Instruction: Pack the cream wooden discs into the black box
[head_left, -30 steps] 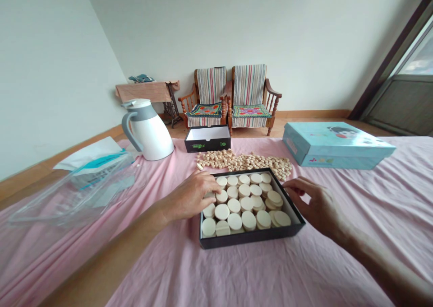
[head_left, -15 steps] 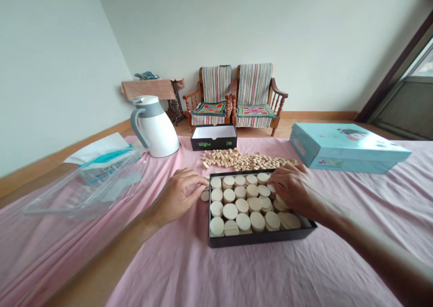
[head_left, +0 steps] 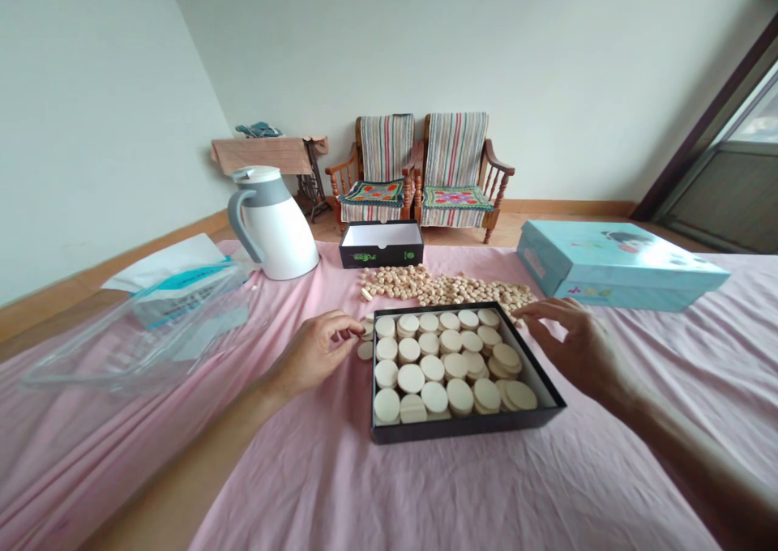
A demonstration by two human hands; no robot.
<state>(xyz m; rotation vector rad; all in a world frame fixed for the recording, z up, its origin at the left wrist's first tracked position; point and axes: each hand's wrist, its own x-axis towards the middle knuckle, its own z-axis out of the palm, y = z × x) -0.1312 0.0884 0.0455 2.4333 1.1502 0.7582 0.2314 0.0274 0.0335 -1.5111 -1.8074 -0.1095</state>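
Note:
A black box (head_left: 462, 431) on the pink cloth holds several round pale wooden discs (head_left: 433, 366) in rows. My left hand (head_left: 313, 352) lies just left of the box, its fingers curled in a pinch at a small stack of discs (head_left: 368, 324) outside the box's far left corner. One loose disc (head_left: 365, 350) lies on the cloth by that hand. My right hand (head_left: 574, 342) hovers at the box's far right corner with its fingers apart and curved and nothing in them.
A heap of small wooden beads (head_left: 443, 288) lies behind the box. Further back stand a small black open box (head_left: 380, 247), a white jug (head_left: 273, 227) and a light blue box (head_left: 613, 271). A clear plastic tray (head_left: 139, 332) sits at the left, and two striped chairs (head_left: 419, 174) stand by the wall.
My right hand has lifted off the discs and drawn back to the box's far right corner. My left hand has curled tighter beside the box.

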